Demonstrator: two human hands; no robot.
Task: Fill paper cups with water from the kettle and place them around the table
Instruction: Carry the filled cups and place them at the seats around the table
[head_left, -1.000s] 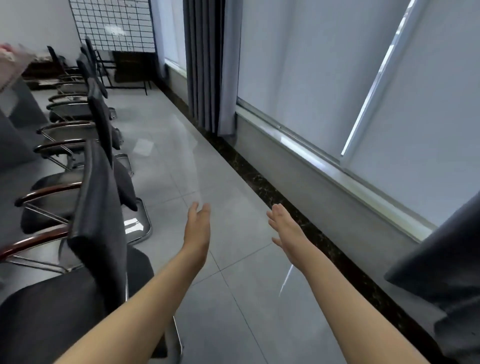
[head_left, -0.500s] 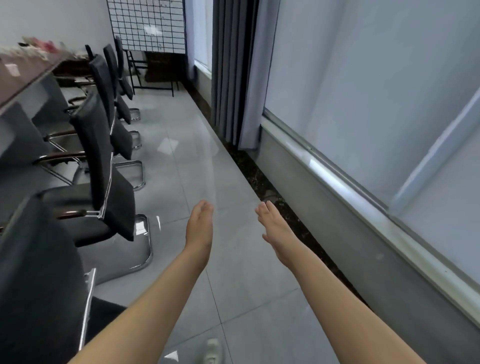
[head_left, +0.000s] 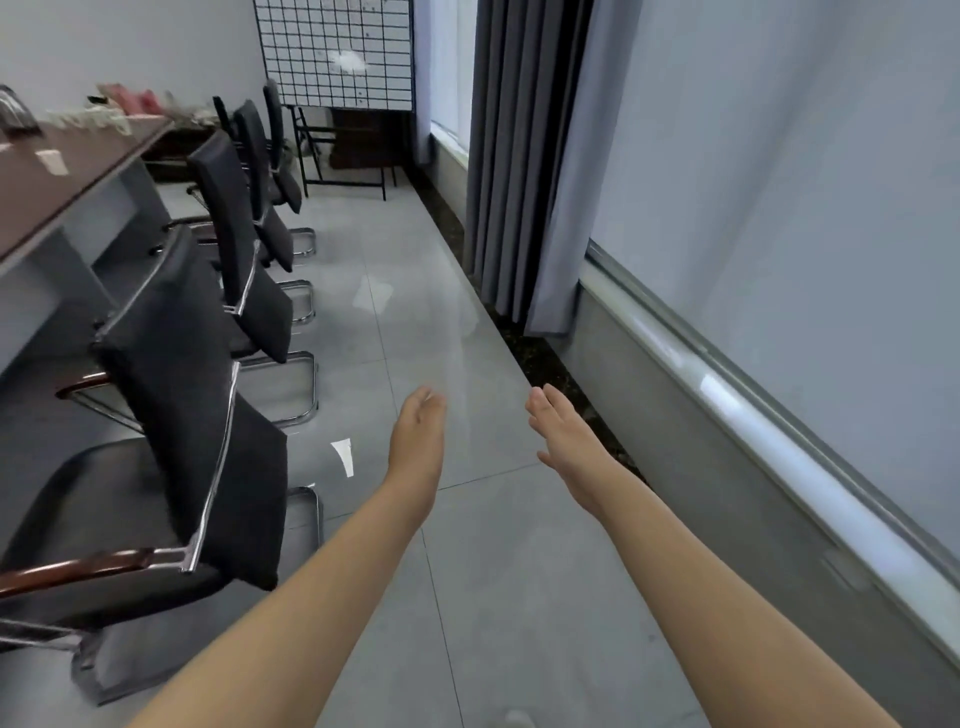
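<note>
Far up and left of the fingers: table (head_left: 88, 176), long axis running away from the viewer, 1 pale paper cup (head_left: 53, 162) on top, well apart from both hands. Between table and fingers: row of black chairs (head_left: 182, 415). Left hand (head_left: 418, 441): the nearer to the table, stretched forward over the floor, fingers straight and together, holding nothing. Just right of it: right hand (head_left: 563, 441), same reach, fingers straight, slightly spread, empty. Kettle: not in view. Likely next need: a leftward approach to the table.

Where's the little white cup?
In the head view, the white cup stands at the far left on the brown table, left of the row of black chairs.
</note>
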